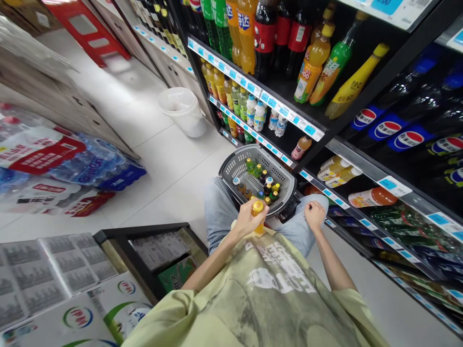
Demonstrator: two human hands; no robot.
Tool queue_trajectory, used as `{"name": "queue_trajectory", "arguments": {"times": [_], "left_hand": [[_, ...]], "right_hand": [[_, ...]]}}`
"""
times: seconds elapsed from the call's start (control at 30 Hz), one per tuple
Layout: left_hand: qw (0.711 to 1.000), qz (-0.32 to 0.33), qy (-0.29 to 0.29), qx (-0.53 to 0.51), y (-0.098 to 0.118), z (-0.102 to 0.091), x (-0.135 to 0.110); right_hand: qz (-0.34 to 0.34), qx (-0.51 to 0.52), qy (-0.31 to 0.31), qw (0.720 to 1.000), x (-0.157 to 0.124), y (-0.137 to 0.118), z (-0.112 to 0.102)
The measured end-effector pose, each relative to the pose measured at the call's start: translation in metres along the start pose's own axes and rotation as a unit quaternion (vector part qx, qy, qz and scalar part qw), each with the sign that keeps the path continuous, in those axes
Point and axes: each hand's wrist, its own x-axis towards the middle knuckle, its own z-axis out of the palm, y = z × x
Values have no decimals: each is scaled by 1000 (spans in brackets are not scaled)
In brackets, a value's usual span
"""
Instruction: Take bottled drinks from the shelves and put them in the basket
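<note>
My left hand (248, 219) is wrapped round a bottle of orange drink (258, 208) with a yellow cap, held upright close to my shirt. My right hand (314, 214) rests on my right knee with its fingers curled in; whether anything lies inside them is hidden. Between my knees stands a grey shopping basket (231, 166) with slotted walls. Several small bottles (257, 169) stand in it, with green, yellow, white, blue and dark caps. The held bottle is just outside the basket's near rim.
Drink shelves (275, 103) run along the right, with soda bottles (247, 36) above and small juice bottles (219, 84) lower. A white bucket (188, 113) stands on the floor by the shelves. Wrapped water packs (83, 159) lie at left; milk cartons (79, 315) are stacked near left.
</note>
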Motion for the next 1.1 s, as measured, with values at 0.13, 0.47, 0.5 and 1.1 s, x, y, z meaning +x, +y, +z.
{"name": "queue_trajectory", "arguments": {"times": [0.13,0.47,0.5,1.1], "left_hand": [[998,54,14,40,-9,-10,10],[974,46,-19,219,-60,-61,81],[973,35,-12,229,-66,-66,90],[913,-81,-43,398,-196,-88,237]], "right_hand": [[0,-3,-5,1000,0,0,-1],[8,4,-17,1000,-3,-5,-2],[11,5,-17,1000,-3,-6,-2],[3,3,5,1000,-14,-15,-3]]}}
